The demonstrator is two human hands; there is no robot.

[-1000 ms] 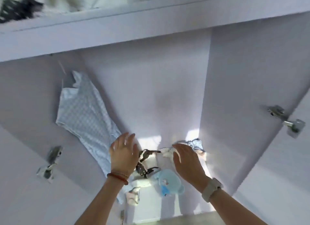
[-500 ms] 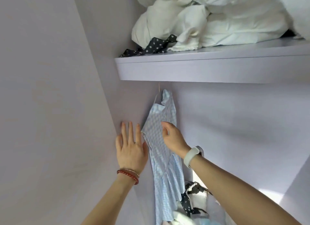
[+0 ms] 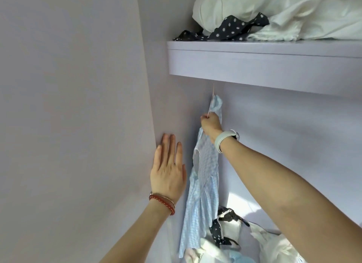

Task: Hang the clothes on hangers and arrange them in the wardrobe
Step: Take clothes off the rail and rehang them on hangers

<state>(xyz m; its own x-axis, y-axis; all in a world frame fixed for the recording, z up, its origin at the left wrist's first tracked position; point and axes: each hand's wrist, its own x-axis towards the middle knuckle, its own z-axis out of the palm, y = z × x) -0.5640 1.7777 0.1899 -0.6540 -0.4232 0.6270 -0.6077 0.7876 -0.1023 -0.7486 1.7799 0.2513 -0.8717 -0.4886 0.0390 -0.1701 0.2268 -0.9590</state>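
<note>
A light blue checked dress [image 3: 201,186] hangs on a thin hanger [image 3: 211,100] whose hook goes up behind the shelf [image 3: 254,63]. My right hand [image 3: 210,125], with a pale watch on the wrist, is closed on the hanger's arm at the dress's shoulder. My left hand [image 3: 168,168], wearing a red bead bracelet, lies flat with fingers spread against the wardrobe's left side panel [image 3: 78,125], just left of the dress and apart from it. The rail is hidden behind the shelf front.
On the shelf lie white bedding [image 3: 274,14] and a dark polka-dot cloth [image 3: 225,30]. At the wardrobe bottom right sits a heap of clothes: a black garment with white trim [image 3: 225,225], white cloth [image 3: 274,247].
My view swung from the wardrobe floor up to the shelf. My right hand climbed from the dress's chest to the hanger at its shoulder. My left hand stays flat on the side panel.
</note>
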